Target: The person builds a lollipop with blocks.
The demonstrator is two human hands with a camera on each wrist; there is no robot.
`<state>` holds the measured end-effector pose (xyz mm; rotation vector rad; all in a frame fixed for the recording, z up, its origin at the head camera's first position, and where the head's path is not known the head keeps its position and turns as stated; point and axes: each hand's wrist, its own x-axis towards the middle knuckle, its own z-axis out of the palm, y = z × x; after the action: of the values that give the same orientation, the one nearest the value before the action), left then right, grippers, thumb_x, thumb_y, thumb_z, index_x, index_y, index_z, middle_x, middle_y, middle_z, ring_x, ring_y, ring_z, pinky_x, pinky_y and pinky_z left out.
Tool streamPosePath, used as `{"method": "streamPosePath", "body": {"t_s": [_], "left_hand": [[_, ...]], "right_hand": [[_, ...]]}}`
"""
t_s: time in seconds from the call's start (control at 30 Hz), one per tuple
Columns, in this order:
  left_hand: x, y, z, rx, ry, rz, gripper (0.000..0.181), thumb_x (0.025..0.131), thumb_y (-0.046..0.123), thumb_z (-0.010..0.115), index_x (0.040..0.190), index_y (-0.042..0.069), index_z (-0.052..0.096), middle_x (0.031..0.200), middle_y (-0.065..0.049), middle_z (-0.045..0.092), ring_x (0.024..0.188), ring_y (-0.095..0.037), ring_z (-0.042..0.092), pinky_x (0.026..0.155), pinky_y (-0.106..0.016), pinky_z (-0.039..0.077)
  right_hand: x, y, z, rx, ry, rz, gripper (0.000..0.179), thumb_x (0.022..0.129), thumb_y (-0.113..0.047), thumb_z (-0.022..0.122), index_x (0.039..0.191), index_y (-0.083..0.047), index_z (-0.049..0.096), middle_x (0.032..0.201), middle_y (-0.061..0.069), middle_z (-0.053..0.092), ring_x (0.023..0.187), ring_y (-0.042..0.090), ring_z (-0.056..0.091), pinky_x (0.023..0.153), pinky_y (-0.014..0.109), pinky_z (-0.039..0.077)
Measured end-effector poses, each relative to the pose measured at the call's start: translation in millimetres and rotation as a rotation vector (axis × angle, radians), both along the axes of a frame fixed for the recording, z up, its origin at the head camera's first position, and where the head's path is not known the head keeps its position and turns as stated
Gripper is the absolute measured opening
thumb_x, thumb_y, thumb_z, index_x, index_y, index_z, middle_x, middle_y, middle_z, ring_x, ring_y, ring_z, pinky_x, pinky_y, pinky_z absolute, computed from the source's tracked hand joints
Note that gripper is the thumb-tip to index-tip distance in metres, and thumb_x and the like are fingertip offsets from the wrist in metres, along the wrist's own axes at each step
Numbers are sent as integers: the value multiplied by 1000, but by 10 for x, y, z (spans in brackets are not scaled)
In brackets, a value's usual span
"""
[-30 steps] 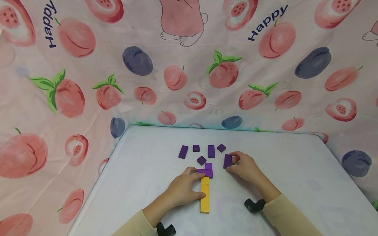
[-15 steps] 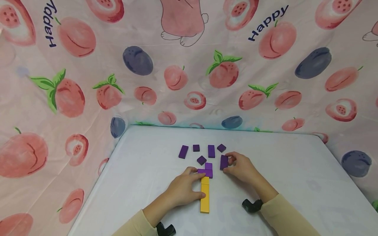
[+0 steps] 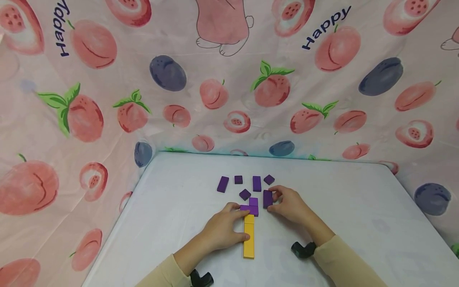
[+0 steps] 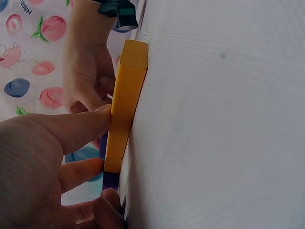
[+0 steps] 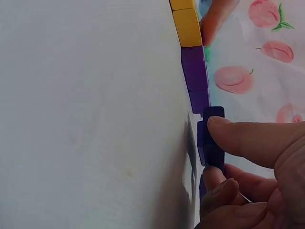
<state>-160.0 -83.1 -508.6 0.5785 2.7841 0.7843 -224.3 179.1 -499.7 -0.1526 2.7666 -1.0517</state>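
My right hand [image 3: 292,205] pinches a dark purple rectangular block [image 3: 267,199] between thumb and fingers. In the right wrist view the thumb presses on one face of this purple block [image 5: 214,152]. Just left of it, a small purple block [image 3: 253,201] and a wider purple block [image 3: 254,210] sit at the far end of a yellow column. That column has a small yellow block [image 3: 249,219] and a long yellow block [image 3: 249,243]. My left hand [image 3: 222,229] rests at the column's left side, thumb touching the long yellow block [image 4: 126,105] and index finger over the wider purple one.
Several loose dark purple blocks lie beyond the column, among them a rectangular one [image 3: 222,184], another upright one [image 3: 256,183] and a small cube-like one [image 3: 245,194]. They stand on a white table [image 3: 358,207]. A fruit-patterned cloth [image 3: 229,95] hangs behind it.
My right hand has moved left with the dark purple block, bringing it close to the purple blocks at the column's end. My left hand has stayed in place.
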Motion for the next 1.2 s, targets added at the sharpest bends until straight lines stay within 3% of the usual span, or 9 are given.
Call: {"method": "streamPosePath", "body": {"t_s": [0.37,0.83,1.2], "left_hand": [[-7,-6,-19,-6,13,-4,71,87,51,85,152,31,63,158,-5,54,127,-31,68,106,-52,56],[-12,-6,-29,0,-2,2,71,87,52,85,151,32,63,159,-5,53,128,-31,67,106,-53,56],[-16,-4,-40,4,0,3,72,86,52,85,152,32,63,159,-4,53,126,-31,68,105,-53,56]], "right_hand": [[-16,-75,-19,25,-2,32,63,86,-18,91,142,-12,65,101,2,65,91,19,57,76,28,51],[-61,-144,-49,45,-7,26,60,86,-18,90,141,-13,65,99,2,63,92,19,57,84,32,53],[-111,-154,-81,58,8,35,60,86,-19,91,139,-11,66,97,2,63,90,19,55,82,33,50]]}}
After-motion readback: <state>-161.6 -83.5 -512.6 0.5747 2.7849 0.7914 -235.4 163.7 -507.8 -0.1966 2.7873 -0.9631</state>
